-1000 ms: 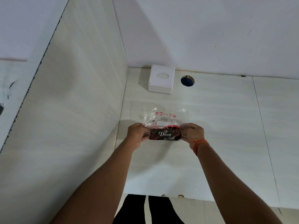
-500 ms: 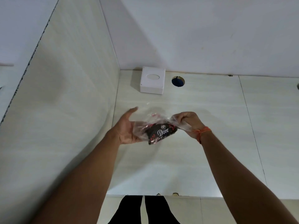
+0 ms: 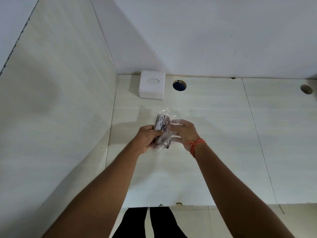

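Both arms stretched forward; our left hand [image 3: 145,138] and right hand [image 3: 185,133] curl round the clear packet [image 3: 160,123]. Contents blurred, label unreadable.

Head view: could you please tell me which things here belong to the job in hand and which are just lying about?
In the job: clear plastic packet, gripped by the left hand and held by the right hand.

Lying about: white box by the back wall; blue-filled hole beside it; second hole at far right, both in the counter.
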A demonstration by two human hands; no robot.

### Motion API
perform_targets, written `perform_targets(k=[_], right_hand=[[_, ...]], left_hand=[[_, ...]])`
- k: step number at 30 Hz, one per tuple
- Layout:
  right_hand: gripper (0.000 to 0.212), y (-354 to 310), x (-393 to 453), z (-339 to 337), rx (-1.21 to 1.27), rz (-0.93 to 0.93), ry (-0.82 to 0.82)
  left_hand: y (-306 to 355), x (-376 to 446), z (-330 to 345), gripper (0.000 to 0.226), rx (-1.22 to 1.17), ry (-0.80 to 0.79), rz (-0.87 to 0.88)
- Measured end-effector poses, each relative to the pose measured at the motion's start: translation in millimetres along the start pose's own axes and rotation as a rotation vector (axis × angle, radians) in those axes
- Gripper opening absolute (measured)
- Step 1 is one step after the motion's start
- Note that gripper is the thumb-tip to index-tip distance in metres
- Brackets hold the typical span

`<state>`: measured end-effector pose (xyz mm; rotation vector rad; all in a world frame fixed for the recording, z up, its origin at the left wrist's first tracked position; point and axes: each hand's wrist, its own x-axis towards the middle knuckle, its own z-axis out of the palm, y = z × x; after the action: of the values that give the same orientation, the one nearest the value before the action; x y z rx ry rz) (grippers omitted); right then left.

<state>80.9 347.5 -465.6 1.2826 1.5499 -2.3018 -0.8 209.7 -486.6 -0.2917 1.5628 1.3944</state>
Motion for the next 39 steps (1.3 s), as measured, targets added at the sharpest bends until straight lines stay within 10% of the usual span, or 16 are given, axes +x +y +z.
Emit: perform_targets(k=[4, 9, 17, 24, 39], right_hand=[[0.031, 5.4, 8.1, -9.9, -0.198, -0.181, 0.176], [0.017, 5.8, -5.4, -8.3, -0.155, -0.361, -0.069], [0.079, 21.5, -25.2, -19.4, -0.350, -0.266, -0.398], [0.021, 87.7, -81.0, -25.6, -0.673, -0.676, 0.174], [0.010, 267.0, -242.7, -174.8, -0.074, -0.491, 0.982]], left_hand=[[-2.0, -6.7, -1.6, 0.032, -0.022, -0.110, -0.043], [-5.3, -4.5, 2.0, 0.035, -0.033, 0.042, -0.051], [-12.4, -13.6, 6.5, 0.021, -0.096, 0.084, -0.145], [-42.5, -44.7, 36.0, 0.019, 0.039, -0.012, -0.218], [-267.9, -131.6, 178.1, 0.019, 0.496, -0.194, 0.131]])
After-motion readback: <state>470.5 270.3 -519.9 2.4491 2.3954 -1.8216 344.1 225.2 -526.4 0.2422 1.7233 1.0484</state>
